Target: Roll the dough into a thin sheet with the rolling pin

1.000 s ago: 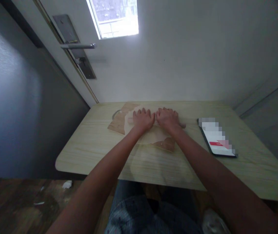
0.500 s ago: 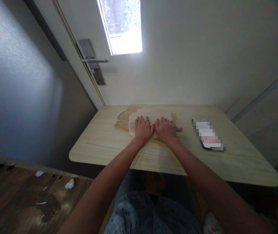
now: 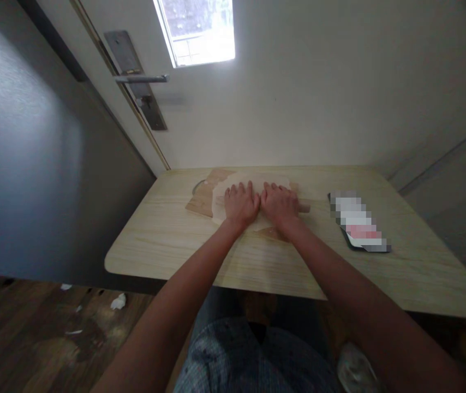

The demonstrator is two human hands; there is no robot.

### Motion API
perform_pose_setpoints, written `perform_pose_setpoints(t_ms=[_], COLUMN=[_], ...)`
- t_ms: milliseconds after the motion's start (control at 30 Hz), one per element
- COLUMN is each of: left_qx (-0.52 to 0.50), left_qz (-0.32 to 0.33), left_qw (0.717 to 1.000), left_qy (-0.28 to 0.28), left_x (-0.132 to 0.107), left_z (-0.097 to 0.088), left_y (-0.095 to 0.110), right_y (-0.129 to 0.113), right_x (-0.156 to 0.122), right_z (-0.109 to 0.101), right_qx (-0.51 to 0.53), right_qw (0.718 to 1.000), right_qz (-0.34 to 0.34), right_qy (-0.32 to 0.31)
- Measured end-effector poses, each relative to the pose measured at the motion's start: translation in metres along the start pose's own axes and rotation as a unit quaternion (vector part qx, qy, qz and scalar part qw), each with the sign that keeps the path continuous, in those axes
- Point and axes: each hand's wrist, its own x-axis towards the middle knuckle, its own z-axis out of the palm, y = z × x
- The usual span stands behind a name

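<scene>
My left hand and my right hand lie side by side, palms down and fingers stretched flat, on a wooden rolling pin whose ends stick out on either side. Under the pin lies a thin pale sheet of dough. The dough rests on a brown wooden board on the light wooden table.
A phone with a lit screen lies on the table to the right of the board. A white door with a metal lever handle and a small window stands right behind the table. Scraps of paper litter the dark floor at left.
Both hands have stayed flat on the pin and shifted slightly back and forth over the dough. The camera view has tilted up and back down.
</scene>
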Motion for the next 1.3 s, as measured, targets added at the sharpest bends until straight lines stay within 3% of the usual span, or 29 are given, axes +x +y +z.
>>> perform_pose_setpoints(t_ms=[167, 433, 600, 767, 1067, 1300], left_qx=[-0.021, -0.058, -0.070, -0.071, -0.077, -0.073], left_qz=[-0.013, -0.049, -0.059, -0.045, -0.052, -0.066], left_qw=[1.000, 0.996, 0.992, 0.994, 0.993, 0.993], left_qy=[-0.003, -0.054, -0.085, -0.070, -0.078, -0.064], left_x=[0.022, 0.060, 0.085, 0.100, 0.099, 0.076], left_z=[0.007, 0.007, 0.014, 0.021, 0.021, 0.013], left_y=[0.002, 0.000, -0.003, -0.004, -0.004, -0.001], right_y=[0.003, 0.010, 0.014, 0.014, 0.015, 0.007], right_x=[0.024, 0.068, 0.091, 0.105, 0.104, 0.081], right_z=[0.002, 0.011, 0.019, 0.021, 0.024, 0.016], right_qx=[-0.001, 0.001, -0.004, -0.027, -0.021, -0.018], right_qw=[1.000, 0.999, 1.000, 0.999, 0.999, 1.000], right_qz=[0.017, 0.043, 0.015, -0.022, -0.024, 0.015], right_qy=[-0.011, -0.029, -0.010, -0.013, 0.008, -0.002])
